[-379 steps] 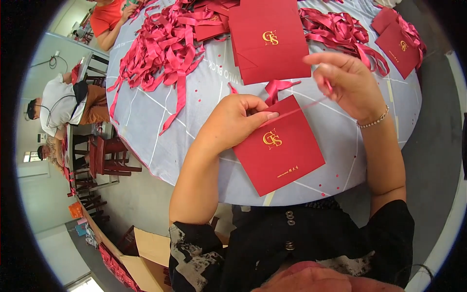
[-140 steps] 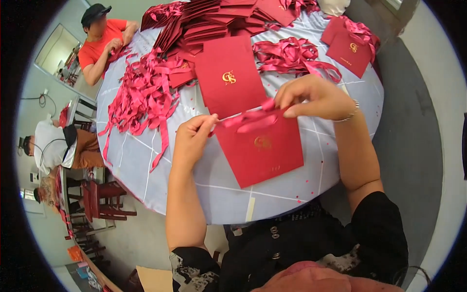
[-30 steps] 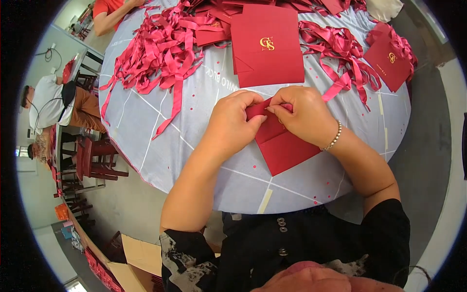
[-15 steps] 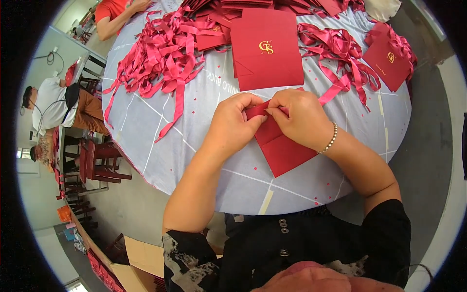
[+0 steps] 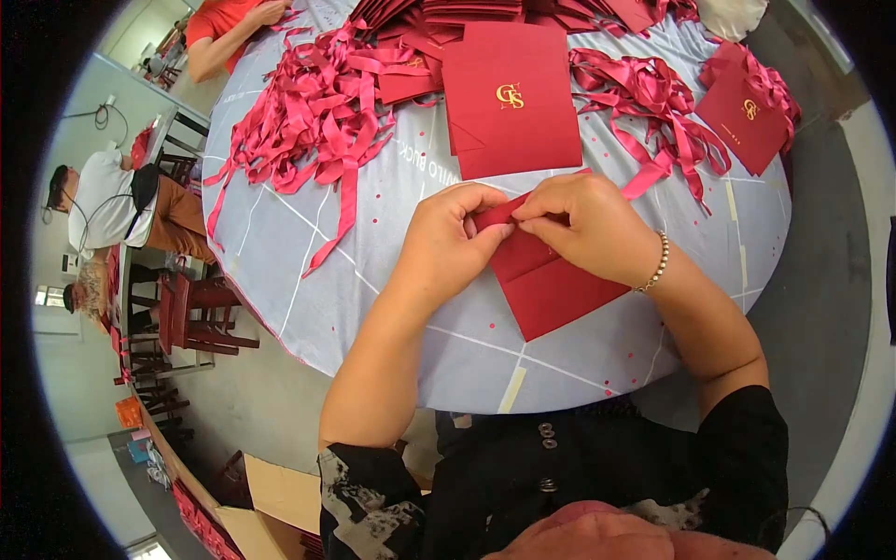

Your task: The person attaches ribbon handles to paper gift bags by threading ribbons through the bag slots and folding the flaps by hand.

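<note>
Red-shirted co-worker [image 5: 217, 45] cut off above, heaped pink ribbons [image 5: 313, 103], left hand [image 5: 455, 229] gripping the far end of a red bag [image 5: 565, 303] on the tabletop [image 5: 467, 364], right hand [image 5: 593, 229] partly covering it, fingertips [image 5: 523, 217] closed together, anything pinched hidden

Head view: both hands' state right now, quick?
Left hand: closed, holding the red bag near its far edge.
Right hand: closed, against the red bag; what it pinches cannot be told.
</note>
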### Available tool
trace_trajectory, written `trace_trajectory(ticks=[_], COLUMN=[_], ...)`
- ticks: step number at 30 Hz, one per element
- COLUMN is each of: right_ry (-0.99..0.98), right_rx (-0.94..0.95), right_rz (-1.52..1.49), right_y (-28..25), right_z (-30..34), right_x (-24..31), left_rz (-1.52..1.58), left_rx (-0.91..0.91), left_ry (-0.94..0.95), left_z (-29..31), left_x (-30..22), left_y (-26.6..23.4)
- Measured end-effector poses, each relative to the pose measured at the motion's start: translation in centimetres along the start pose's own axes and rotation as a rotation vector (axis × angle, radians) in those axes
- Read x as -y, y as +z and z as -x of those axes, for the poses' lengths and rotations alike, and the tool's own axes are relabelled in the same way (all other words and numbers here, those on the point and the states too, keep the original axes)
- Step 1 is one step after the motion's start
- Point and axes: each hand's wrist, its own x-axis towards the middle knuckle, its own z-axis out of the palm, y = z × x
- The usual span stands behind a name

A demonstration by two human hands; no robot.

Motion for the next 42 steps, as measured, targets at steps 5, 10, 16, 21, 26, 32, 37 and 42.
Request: trace_trajectory(ticks=[5,10,16,21,26,32,37,42], right_ry=[-0.331,-0.181,0.183,0.173,0.213,0.174,0.265,0.315], right_rx=[-0.199,0.019,0.412,0.472,0.472,0.567,0.699,0.748], right_rz=[0.233,0.112,-0.538,-0.340,-0.279,-0.181,-0.404,-0.293], right_y=[-0.2,-1.3,-3.6,-3.1,-3.0,-4.1,-4.2,-3.6], right_z=[-0.9,-0.7,-1.0,-0.8,-0.8,-1.1,-1.8,-2.5], right_x=[-0.9,-0.3,0.1,-0.6,-0.7,0.2,0.4,0.6], left_rz=[-0.071,-0.007,0.104,-0.029,-0.171,-0.359,-0.673,-0.832], left_rx=[0.023,0.033,0.178,0.315,0.301,0.099,0.050,0.024], left_ry=[0.083,0.081,0.047,0.068,0.217,0.562,0.757,0.867], left_z=[0.1,0.2,0.6,0.9,0.7,1.7,2.8,3.4], left_x=[-0.3,-0.4,-1.1,-1.1,-0.8,-2.5,-3.5,-3.7], left_y=[0.2,0.4,0.5,0.9,1.4,1.6,2.6,3.1])
